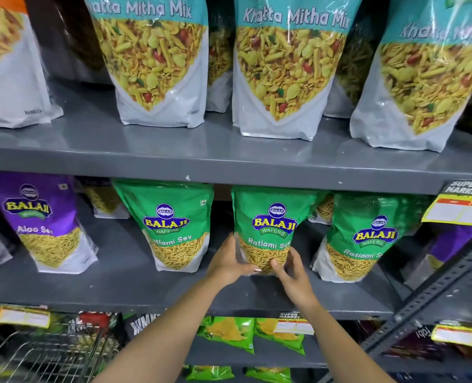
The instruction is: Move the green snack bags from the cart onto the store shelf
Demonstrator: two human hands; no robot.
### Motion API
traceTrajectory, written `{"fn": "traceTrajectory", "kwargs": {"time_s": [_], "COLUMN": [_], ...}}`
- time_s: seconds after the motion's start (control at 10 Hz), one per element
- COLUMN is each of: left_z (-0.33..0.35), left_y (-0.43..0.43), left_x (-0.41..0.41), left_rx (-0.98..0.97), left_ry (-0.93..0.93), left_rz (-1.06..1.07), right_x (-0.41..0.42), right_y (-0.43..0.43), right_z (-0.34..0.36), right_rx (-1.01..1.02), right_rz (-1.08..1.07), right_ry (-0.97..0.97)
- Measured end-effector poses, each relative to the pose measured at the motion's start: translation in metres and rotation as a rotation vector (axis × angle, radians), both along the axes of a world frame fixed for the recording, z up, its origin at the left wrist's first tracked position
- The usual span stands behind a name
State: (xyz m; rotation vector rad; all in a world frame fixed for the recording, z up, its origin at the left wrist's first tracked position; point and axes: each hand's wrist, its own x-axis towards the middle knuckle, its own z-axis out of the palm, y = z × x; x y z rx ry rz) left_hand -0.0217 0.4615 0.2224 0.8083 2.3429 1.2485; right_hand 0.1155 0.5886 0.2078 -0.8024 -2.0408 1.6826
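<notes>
Left hand [230, 262] and right hand [292, 275] clasped on lower corners of green Ratlami Sev bag [270, 225]; bag stood upright on middle shelf [124, 283], long axis vertical, label faced outward, between two matching bags.

Green snack bags [270, 217], purple bag [40, 214], grey shelf [118, 283]

Grey metal shelving [229, 158], perforated upright [436, 294]
</notes>
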Motion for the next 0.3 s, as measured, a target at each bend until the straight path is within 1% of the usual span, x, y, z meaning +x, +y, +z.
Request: {"fn": "traceTrajectory", "kwargs": {"time_s": [0.1,0.2,0.3], "left_z": [0.0017,0.0024,-0.0041], "left_y": [0.0002,-0.0001,-0.0007], "left_x": [0.0011,0.0003,0.0033], "left_rx": [0.006,-0.003,0.063], "left_ry": [0.001,-0.009,0.003], "left_rz": [-0.005,-0.008,-0.017], "right_x": [-0.001,0.0005,0.0037], "right_y": [0.0029,0.0017,-0.0033], "right_z": [-0.0062,-0.0028,-0.0013], "right_rx": [0.02,0.028,-0.022], "right_rz": [0.0,0.013,0.035], "right_ry": [0.026,0.013,0.034]}}
